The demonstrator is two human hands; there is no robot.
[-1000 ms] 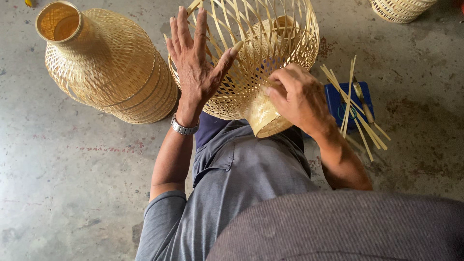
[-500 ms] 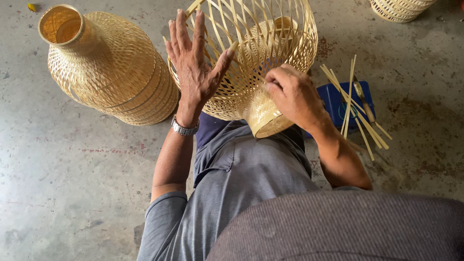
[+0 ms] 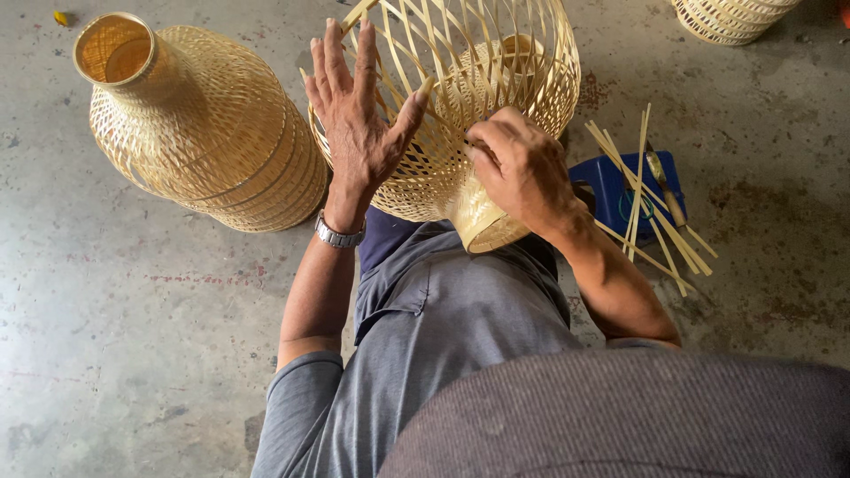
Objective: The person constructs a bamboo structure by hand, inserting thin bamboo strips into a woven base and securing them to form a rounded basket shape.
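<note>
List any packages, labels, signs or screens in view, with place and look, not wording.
None show: only the bamboo lampshade frame under both hands, a finished woven shade on the concrete floor, and loose bamboo strips on a blue stool.

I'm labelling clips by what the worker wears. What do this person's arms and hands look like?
Both hands are bare, no gloves. The left hand has a silver metal wristwatch at the wrist. The right hand wears nothing. Both forearms are uncovered; a short grey sleeve shows on the left arm.
</note>
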